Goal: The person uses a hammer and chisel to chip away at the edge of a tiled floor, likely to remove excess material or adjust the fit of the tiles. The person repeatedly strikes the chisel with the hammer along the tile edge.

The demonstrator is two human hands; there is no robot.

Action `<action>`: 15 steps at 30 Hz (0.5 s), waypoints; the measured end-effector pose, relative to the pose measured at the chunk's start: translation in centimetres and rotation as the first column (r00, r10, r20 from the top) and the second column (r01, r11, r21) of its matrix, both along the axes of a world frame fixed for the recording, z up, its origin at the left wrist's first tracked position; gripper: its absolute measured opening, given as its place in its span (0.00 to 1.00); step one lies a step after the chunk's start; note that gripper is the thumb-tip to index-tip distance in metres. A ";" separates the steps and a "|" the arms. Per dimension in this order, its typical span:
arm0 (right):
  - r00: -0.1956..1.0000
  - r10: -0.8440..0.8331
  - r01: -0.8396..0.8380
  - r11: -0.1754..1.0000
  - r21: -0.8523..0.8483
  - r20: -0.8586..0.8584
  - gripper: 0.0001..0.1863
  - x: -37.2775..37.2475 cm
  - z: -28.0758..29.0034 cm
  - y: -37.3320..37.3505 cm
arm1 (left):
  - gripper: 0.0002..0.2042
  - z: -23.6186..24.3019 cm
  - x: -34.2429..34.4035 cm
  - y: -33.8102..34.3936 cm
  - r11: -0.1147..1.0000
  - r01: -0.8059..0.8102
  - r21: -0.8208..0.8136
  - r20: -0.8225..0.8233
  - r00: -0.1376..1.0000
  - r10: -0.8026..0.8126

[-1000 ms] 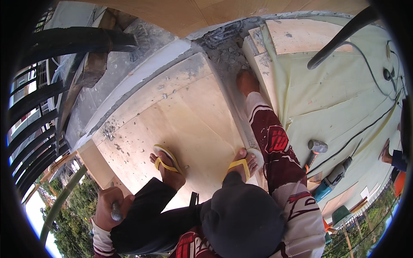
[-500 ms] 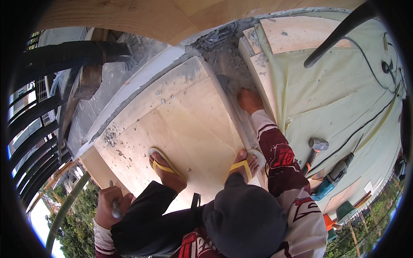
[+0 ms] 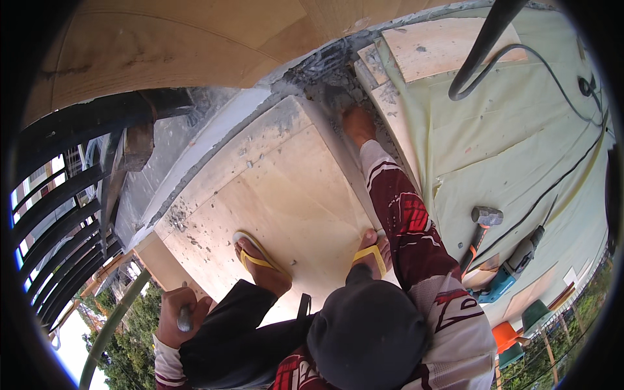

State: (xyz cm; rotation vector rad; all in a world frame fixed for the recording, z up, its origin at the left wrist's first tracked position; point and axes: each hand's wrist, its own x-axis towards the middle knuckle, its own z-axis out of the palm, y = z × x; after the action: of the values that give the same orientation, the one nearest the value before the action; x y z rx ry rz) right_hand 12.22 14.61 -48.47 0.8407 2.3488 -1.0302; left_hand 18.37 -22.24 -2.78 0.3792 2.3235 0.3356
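My left hand (image 3: 170,317) is closed around a short grey rod-like tool (image 3: 184,318), low at the left beside my knee. The kind of tool is not clear. My right hand (image 3: 359,126) reaches down into the narrow rubble-filled channel (image 3: 335,91) between two boarded sides. Its fingers point away and are mostly hidden, so I cannot see whether they hold anything. Beneath my feet lies a pale plywood board (image 3: 286,188) scattered with grey crumbs. A second, narrower board (image 3: 398,114) edges the channel on its right.
A sledgehammer (image 3: 486,216) and a teal power tool (image 3: 499,283) with a long bit lie on the pale sheet (image 3: 494,156) at the right. A black cable (image 3: 543,214) runs past them. Black railings (image 3: 65,214) stand at the left, and a dark bar (image 3: 484,49) hangs upper right.
My right hand has moved farther along the channel, away from me and slightly left. My left hand still grips the grey tool. The view has shifted slightly.
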 end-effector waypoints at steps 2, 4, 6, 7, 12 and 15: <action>1.000 0.026 -0.026 1.000 0.004 0.013 0.19 1.9 0.1 -0.7 | 0.16 -0.1 -0.3 -0.1 1.000 -0.016 -0.021 0.028 0.999 0.016; 0.994 0.113 -0.113 0.992 0.051 -0.009 0.18 2.8 -0.1 -1.0 | 0.18 -0.3 -0.4 -0.1 0.999 -0.041 -0.032 0.008 0.999 0.042; 0.970 0.237 -0.230 0.967 0.112 -0.049 0.19 2.5 -0.7 -0.9 | 0.21 -0.5 -0.4 0.2 0.996 -0.084 -0.027 -0.016 0.996 0.084; 0.966 0.252 -0.246 0.964 0.106 -0.055 0.19 1.9 -1.0 -0.7 | 0.21 -0.6 -0.3 0.3 0.994 -0.101 -0.043 -0.016 0.995 0.100; 0.986 0.154 -0.146 0.984 0.103 -0.069 0.18 -2.1 -1.6 0.8 | 0.21 -0.6 -0.4 1.4 0.996 -0.078 -0.036 -0.011 0.997 0.078; 0.996 -0.083 0.084 0.996 0.021 -0.021 0.20 -1.3 -1.2 0.7 | 0.21 -0.6 -0.5 1.5 0.997 -0.069 -0.020 -0.006 0.998 0.069</action>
State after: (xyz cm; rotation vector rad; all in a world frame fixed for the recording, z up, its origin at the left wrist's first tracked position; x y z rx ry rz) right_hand 10.94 15.28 -49.63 0.9482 2.3640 -1.0526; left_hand 17.85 -20.70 -3.35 0.2910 2.3468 0.3441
